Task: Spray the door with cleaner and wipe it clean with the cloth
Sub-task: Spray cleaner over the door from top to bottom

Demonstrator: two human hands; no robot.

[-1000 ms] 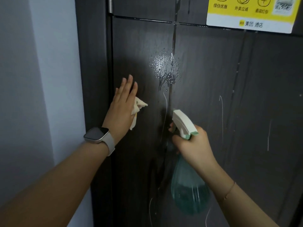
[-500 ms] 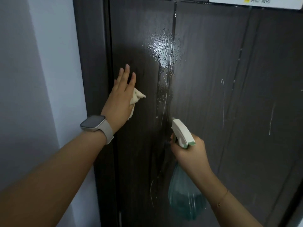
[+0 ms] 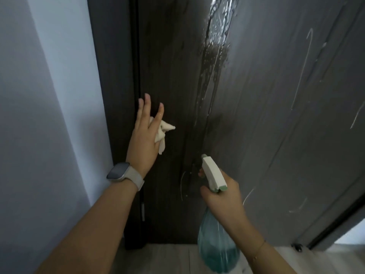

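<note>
The left hand [image 3: 145,135] lay against the dark wooden door [image 3: 266,115], fingers straight, with a cream cloth [image 3: 163,131] tucked between fingers and thumb. The right hand [image 3: 221,196] was curled around the neck of a spray bottle [image 3: 215,248] of green cleaner, its white nozzle [image 3: 212,173] pointed at the door. Wet streaks [image 3: 215,42] ran down the panel above. A smartwatch [image 3: 123,174] sat on the left wrist.

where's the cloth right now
In the head view, the small cream cloth is left of centre, held under the left hand near the dark wooden door, left of the wet streak.
</note>
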